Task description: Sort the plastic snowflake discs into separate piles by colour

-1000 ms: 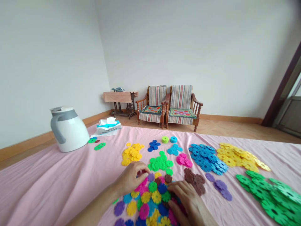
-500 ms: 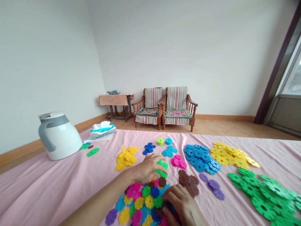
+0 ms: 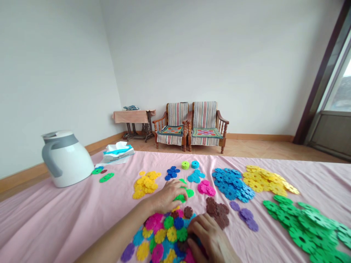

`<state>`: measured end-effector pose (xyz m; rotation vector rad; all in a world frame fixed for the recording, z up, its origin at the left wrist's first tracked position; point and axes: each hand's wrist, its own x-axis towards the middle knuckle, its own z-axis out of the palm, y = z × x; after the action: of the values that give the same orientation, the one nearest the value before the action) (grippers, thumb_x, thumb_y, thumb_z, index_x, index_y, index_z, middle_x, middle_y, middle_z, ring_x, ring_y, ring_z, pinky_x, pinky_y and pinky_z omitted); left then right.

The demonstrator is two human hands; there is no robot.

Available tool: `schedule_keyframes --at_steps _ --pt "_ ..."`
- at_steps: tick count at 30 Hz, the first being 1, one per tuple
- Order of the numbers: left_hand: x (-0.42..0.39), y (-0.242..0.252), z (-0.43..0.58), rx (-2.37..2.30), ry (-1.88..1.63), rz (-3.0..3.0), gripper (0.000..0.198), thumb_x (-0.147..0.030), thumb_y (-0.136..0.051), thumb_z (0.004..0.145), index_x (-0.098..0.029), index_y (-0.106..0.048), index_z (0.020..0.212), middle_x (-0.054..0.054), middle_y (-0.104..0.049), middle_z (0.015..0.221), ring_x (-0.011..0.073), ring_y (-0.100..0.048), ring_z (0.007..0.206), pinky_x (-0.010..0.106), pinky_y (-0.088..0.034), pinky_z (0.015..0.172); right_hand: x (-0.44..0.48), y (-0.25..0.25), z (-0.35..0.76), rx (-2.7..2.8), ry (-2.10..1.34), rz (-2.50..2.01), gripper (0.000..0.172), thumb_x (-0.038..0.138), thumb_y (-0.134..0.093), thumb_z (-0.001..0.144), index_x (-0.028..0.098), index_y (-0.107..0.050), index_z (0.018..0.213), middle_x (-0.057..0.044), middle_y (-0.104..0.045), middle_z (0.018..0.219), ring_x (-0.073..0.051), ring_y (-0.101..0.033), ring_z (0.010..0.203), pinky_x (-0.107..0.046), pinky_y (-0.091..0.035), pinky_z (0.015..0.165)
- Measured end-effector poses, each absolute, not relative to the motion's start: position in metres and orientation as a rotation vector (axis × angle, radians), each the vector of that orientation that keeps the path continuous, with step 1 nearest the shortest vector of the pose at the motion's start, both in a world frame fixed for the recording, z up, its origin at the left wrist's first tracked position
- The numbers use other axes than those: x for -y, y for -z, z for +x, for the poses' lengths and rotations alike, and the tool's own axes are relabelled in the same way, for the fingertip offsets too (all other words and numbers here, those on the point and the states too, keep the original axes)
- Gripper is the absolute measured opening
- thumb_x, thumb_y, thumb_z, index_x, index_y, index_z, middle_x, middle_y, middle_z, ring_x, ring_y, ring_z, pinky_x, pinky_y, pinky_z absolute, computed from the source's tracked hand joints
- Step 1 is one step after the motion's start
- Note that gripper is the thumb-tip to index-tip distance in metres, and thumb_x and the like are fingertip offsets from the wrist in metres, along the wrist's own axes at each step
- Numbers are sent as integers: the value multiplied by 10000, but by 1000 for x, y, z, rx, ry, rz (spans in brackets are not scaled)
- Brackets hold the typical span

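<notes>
My left hand (image 3: 172,194) curls over a small group of bright green notched plastic discs (image 3: 189,192); one green disc lies under its bent fingertips. Below it spreads a mixed pile of small notched discs (image 3: 160,236) in pink, yellow, blue, green, brown and purple. My right hand (image 3: 210,235) bends over the pile's right side, its fingers curled and tips hidden; what they hold cannot be made out. Close to the hands lie brown discs (image 3: 218,212), pink discs (image 3: 206,187), dark blue discs (image 3: 172,173) and yellow discs (image 3: 145,184).
Larger blue discs (image 3: 231,184), yellow discs (image 3: 268,180) and green discs (image 3: 309,226) form heaps on the right of the pink cloth (image 3: 90,219). A white and grey jug (image 3: 68,160) and a tissue box (image 3: 118,152) stand left. Two armchairs (image 3: 204,124) are beyond.
My left hand has drawn slightly left, and the green disc under its fingers has moved with it. My right hand stays at the mixed pile. The view has shifted slightly.
</notes>
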<state>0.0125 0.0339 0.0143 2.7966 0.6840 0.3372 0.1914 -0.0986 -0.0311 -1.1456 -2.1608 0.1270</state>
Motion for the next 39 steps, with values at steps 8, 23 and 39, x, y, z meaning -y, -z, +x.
schedule_keyframes --at_steps 8,23,39 --pt "-21 -20 1 -825 -472 2733 298 -73 -546 747 -233 -648 977 50 -561 1229 241 -447 1200 386 -325 1024 99 34 189 2111 -183 -1151 76 173 -496 840 225 -550 827 -21 -613 829 -183 -555 790 -294 -454 684" --pt "13 -7 -34 -1193 -642 2502 321 -29 -426 759 -195 -690 835 30 -660 859 172 -588 888 277 -433 827 102 29 191 2082 -265 -1220 135 152 -433 894 215 -539 839 -35 -596 853 -186 -550 814 -316 -442 709" --pt "24 0 -13 -1011 -718 2431 410 -28 -400 816 -226 -676 1045 35 -659 983 160 -575 960 270 -440 878 103 28 191 2100 -301 -1255 150 157 -424 897 208 -551 835 -42 -597 852 -197 -544 818 -328 -432 719"
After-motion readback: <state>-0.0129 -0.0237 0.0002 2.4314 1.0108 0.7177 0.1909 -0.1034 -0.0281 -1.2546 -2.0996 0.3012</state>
